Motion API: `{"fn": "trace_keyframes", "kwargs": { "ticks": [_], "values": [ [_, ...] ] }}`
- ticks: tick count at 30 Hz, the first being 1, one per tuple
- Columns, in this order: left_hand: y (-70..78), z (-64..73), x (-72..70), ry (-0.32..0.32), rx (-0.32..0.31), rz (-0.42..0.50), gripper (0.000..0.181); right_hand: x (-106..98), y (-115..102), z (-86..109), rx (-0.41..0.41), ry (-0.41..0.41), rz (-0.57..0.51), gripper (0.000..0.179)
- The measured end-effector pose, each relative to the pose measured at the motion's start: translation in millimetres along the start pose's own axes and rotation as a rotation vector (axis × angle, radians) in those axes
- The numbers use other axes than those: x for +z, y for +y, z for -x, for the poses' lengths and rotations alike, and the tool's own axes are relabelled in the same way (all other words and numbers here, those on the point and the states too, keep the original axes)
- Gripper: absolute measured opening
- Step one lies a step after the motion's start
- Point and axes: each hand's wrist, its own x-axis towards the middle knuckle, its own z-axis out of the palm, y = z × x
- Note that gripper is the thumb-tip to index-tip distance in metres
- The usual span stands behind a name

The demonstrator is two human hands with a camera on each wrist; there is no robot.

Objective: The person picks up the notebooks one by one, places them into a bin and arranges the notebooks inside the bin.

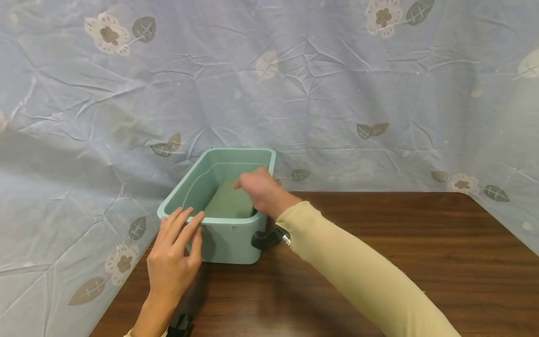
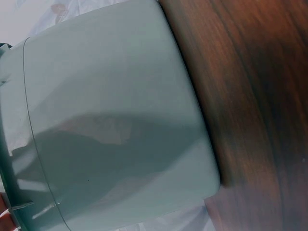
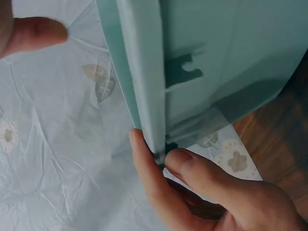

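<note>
A pale green plastic bin [image 1: 236, 238] stands on the brown table. With fingers over its near left rim and thumb against the outer wall, my left hand [image 1: 172, 255] grips the bin; the right wrist view shows this left hand [image 3: 207, 192] pinching the rim by a corner. The left wrist view is mostly the bin's outer wall [image 2: 110, 96], with a hand's shadow across it. My right hand [image 1: 263, 187] is over the bin's right side, its lower fingers hidden. Inside the bin shows a flat olive-green surface [image 1: 229, 201]; I cannot tell whether it is the floor.
A wrinkled pale cloth [image 1: 311, 112] with printed flowers and leaves hangs behind the table and along its left side. The wooden tabletop [image 1: 379, 224] extends to the right of the bin. A black wrist strap [image 1: 267, 238] is under the right wrist.
</note>
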Motion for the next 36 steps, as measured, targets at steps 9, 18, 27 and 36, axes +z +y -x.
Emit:
{"fn": "trace_keyframes", "kwargs": {
  "ticks": [9,18,27,36],
  "values": [
    [0.8,-1.5,0.2,-0.001,-0.005,0.000,0.028,-8,4,-2.7,-0.034,-0.082,-0.203,0.072],
    [1.1,-2.7,-0.3,-0.008,-0.012,0.000,0.027,-19,5,6.2,-0.211,-0.164,0.002,0.064],
    [0.4,-5.7,-1.1,-0.009,-0.010,-0.004,0.027,-42,5,13.5,-0.578,-0.061,0.797,0.064],
    [0.3,-4.8,-1.9,-0.032,-0.013,-0.016,0.027,-57,3,14.7,-0.734,-0.057,1.268,0.073]
  ]
}}
